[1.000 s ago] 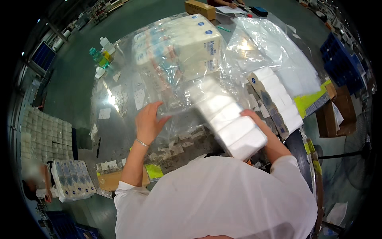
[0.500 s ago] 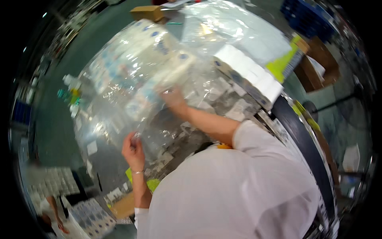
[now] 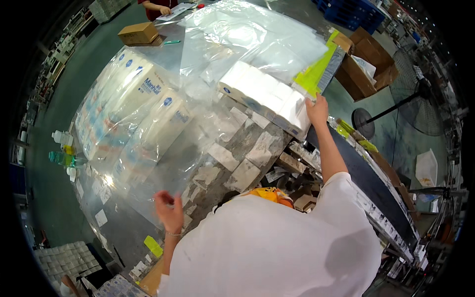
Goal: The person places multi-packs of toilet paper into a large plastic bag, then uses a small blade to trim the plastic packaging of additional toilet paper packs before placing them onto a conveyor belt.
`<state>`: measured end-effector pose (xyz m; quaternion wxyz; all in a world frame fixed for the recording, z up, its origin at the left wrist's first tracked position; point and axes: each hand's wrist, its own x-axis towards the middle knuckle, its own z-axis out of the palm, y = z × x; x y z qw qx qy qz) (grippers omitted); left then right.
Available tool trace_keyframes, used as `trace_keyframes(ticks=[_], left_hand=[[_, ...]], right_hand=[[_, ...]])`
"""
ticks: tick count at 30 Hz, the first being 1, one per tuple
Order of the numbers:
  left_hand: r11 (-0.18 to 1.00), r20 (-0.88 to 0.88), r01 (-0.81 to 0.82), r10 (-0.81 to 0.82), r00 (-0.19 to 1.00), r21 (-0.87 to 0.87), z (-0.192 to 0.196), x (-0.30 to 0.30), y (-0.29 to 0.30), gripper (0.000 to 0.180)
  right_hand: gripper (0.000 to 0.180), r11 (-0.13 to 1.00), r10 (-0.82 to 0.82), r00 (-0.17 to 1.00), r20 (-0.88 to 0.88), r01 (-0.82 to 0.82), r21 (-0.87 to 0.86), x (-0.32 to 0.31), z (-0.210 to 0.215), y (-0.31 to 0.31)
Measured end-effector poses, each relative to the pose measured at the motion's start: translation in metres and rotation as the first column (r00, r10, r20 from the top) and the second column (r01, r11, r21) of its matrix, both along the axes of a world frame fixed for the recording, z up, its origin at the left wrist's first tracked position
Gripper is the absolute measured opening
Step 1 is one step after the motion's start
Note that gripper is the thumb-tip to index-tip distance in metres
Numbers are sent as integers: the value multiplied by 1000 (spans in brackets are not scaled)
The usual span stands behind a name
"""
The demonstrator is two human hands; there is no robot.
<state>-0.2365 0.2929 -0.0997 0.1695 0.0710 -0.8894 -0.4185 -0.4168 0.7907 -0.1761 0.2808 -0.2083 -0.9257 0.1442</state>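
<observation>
My right hand (image 3: 318, 111) is at the right end of a row of white tissue packs (image 3: 264, 94), its fingers bent round the end pack. The row lies on its side on the worktable, white tops up and printed sides facing me. To the left, more tissue packs (image 3: 143, 94) stand inside a clear plastic bag (image 3: 123, 153), its loose mouth spread toward me. Beside the near edge of that bag hovers my left hand (image 3: 169, 212), slightly blurred, thumb and fingers apart and nothing visible in them.
A stack of clear plastic bags (image 3: 247, 27) covers the table's far side. Bottles (image 3: 62, 157) stand at the left edge, a cardboard box (image 3: 138, 33) at the far left. On the right are a dark conveyor belt (image 3: 354, 158), an open carton (image 3: 366, 64) and a fan (image 3: 415, 99). Another person's hand (image 3: 165, 10) shows beyond.
My right hand has left the bagged packs and swung right to the end of the tissue row. My left hand has dropped slightly toward me. The view has shifted.
</observation>
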Motion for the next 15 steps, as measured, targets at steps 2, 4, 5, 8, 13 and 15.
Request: trace_keyframes(ticks=[2,4,5,8,13,15], left_hand=[[976,193,177,-200,961,128,12,-23,35,25],[899,189,380,-421,887,219,6,-54,65,29],[874,202,407,-464,863,266,-1,-69,80,32],[804,269,437,-560,784,402,-49,-108,107,39],[393,463,-276,-541,702,877,-128,-152,124,39],[457,498,-261,-539,679,850,-127,-153,132,43]], right_hand=[[55,989,149,956,252,-139,-56,5,12,-15],[69,950,312,801,510,-243,-198,5,36,-23],[70,909,416,674,610,-284,-306,3,44,-34],[70,634,742,403,536,-159,-757,13,34,-77],[76,370,613,790,1,-286,-884,28,-28,-126],[71,382,425,897,-120,-298,-875,31,-50,-148]])
